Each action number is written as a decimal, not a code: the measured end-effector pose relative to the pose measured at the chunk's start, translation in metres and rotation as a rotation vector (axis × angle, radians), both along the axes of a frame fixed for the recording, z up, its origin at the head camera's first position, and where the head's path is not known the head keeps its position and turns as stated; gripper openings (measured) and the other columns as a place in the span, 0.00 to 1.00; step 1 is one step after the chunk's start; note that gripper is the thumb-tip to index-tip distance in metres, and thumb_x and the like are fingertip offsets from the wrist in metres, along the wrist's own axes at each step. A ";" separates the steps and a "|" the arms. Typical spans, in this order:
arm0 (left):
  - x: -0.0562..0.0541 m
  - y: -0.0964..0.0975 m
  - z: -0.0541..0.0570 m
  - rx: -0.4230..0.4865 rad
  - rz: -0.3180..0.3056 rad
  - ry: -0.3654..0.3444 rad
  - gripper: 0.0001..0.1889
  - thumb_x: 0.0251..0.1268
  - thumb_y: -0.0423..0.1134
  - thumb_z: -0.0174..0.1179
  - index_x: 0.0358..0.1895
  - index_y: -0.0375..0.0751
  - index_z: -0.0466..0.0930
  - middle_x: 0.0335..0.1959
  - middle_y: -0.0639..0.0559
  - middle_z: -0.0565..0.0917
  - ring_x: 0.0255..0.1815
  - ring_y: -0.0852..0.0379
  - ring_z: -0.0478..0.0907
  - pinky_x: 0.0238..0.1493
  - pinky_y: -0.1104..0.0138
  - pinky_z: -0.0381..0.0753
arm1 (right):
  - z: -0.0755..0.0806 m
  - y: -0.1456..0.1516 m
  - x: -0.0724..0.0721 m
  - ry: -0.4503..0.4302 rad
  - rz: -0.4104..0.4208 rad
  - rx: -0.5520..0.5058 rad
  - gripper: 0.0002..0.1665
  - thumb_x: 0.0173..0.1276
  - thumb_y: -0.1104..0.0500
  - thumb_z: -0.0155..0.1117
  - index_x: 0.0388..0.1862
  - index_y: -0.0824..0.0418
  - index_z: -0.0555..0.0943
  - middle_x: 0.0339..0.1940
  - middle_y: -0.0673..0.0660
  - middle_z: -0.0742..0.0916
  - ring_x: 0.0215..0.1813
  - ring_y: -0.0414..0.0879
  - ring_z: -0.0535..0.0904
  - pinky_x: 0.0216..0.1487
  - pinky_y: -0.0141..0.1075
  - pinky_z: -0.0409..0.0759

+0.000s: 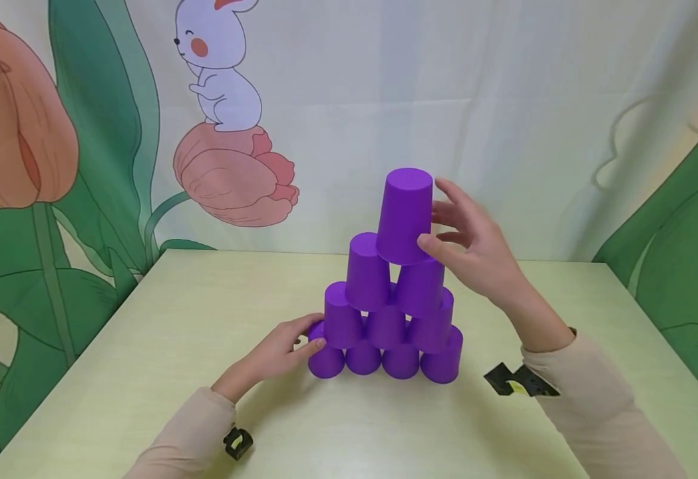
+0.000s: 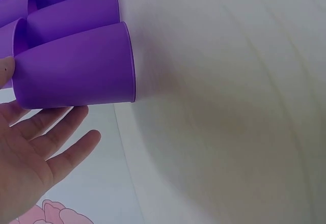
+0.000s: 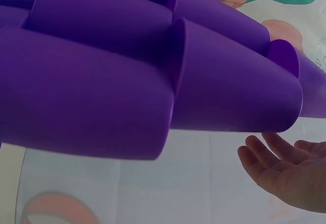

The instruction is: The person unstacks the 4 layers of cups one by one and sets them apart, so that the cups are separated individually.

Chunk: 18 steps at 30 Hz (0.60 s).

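Upside-down purple cups stand stacked as a pyramid, narrowing to a single top cup. My right hand is at that cup's right side, thumb tip at its lower edge and the other fingers spread loosely beside it. Low on the left, my left hand rests against the outer bottom cup. In the left wrist view, the thumb lies by this cup's closed end, and the fairly straight fingers touch its side. The right wrist view shows relaxed fingers near a cup higher in the stack.
The pyramid stands on a pale yellow-green table. Behind it hangs a cloth printed with a rabbit, tulips and leaves. Black bands are at both sleeves.
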<state>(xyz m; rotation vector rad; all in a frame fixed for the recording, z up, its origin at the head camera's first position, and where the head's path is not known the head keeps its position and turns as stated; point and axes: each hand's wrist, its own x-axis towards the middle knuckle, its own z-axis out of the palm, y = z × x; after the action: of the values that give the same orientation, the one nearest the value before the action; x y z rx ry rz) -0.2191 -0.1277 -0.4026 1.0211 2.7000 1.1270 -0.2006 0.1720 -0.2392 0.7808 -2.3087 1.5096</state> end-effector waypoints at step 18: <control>-0.002 -0.003 0.001 0.009 0.017 -0.042 0.20 0.67 0.44 0.52 0.58 0.38 0.69 0.45 0.50 0.80 0.43 0.56 0.76 0.41 0.56 0.75 | -0.002 -0.021 0.003 -0.012 -0.033 -0.058 0.26 0.62 0.63 0.60 0.59 0.65 0.69 0.45 0.59 0.78 0.46 0.47 0.74 0.48 0.40 0.72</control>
<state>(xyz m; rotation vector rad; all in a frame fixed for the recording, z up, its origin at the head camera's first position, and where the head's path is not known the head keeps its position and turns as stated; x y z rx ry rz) -0.2216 -0.1308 -0.4020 0.9668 2.6783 1.1505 -0.1976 0.1513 -0.2409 0.7173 -2.2637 1.5639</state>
